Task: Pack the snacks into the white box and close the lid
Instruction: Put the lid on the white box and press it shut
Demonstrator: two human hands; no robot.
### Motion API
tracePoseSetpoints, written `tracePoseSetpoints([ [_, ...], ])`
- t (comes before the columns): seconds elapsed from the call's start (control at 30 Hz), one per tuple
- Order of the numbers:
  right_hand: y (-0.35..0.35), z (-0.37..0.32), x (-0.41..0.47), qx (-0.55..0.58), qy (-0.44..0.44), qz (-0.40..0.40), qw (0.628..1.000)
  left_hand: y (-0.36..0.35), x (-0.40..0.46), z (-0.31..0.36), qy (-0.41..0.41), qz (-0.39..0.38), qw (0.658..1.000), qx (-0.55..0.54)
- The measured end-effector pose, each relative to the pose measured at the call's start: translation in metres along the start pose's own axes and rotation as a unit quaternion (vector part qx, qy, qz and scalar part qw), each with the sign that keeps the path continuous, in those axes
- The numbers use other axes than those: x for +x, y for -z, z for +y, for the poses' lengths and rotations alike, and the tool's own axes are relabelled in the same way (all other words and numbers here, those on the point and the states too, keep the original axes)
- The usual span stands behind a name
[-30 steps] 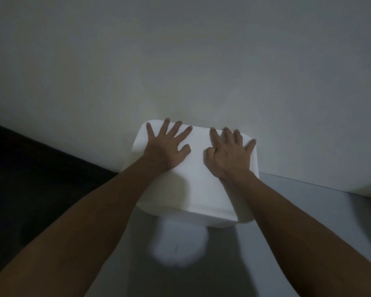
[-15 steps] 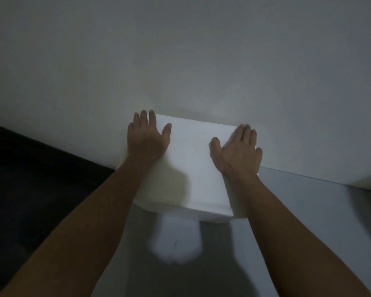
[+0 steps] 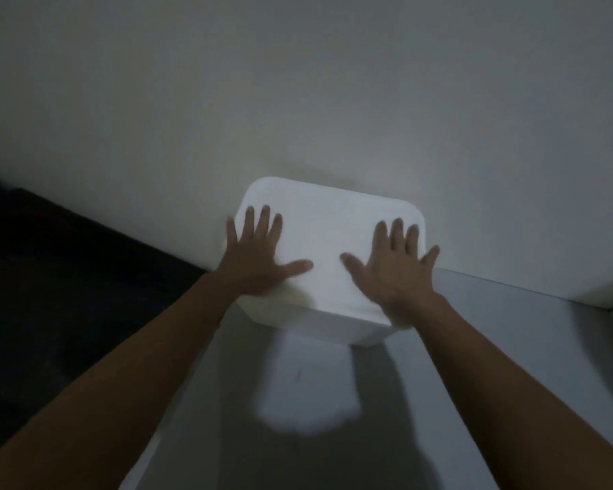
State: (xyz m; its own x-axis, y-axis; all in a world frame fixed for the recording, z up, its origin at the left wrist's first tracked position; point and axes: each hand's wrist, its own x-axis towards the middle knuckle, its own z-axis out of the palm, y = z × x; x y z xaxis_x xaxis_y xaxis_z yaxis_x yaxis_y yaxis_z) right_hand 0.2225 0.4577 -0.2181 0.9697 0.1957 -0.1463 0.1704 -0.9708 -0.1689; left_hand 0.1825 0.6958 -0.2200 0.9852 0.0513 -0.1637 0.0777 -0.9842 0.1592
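Basically lid-seating: white box (image 3: 328, 263) sits at the bench (image 3: 510, 348) far edge, against the wall (image 3: 298, 83). Left hand (image 3: 259, 258) and right hand (image 3: 391, 267) lie flat on the lid, fingers spread, each grip wide, clasping nothing, likely pressing evenly. Snacks not visible.

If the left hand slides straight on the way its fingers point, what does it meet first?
The left hand lies flat on the white box's lid, fingers pointing toward the wall. It would likely cross the lid's far edge, then meet the wall; any gap between them is unclear.
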Motion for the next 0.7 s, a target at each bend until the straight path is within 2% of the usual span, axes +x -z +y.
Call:
tracePoseSetpoints([
  [0.17, -0.001, -0.003, -0.031, -0.011, 0.042, -0.094, 0.995, -0.001, -0.029, -0.004, -0.012, -0.069, 0.997, 0.029],
  [0.3, 0.002, -0.001, -0.029, 0.001, 0.052, -0.120, 0.991, 0.004, -0.028, 0.003, 0.016, -0.100, 0.995, -0.001],
  [0.43, -0.002, -0.003, -0.031, -0.001, 0.046, -0.106, 0.993, 0.008, -0.027, 0.007, 0.038, -0.127, 0.991, -0.016],
  [0.57, -0.005, -0.004, -0.039, -0.020, 0.060, -0.081, 0.995, 0.005, -0.025, 0.005, 0.038, -0.120, 0.992, -0.016],
  [0.63, -0.007, 0.001, -0.048, -0.038, 0.079, -0.046, 0.995, 0.004, -0.030, 0.001, 0.032, -0.096, 0.995, -0.012],
  [0.7, -0.011, 0.008, -0.063, -0.036, 0.089, 0.009, 0.995, -0.003, -0.038, -0.007, 0.004, -0.018, 1.000, -0.004],
])
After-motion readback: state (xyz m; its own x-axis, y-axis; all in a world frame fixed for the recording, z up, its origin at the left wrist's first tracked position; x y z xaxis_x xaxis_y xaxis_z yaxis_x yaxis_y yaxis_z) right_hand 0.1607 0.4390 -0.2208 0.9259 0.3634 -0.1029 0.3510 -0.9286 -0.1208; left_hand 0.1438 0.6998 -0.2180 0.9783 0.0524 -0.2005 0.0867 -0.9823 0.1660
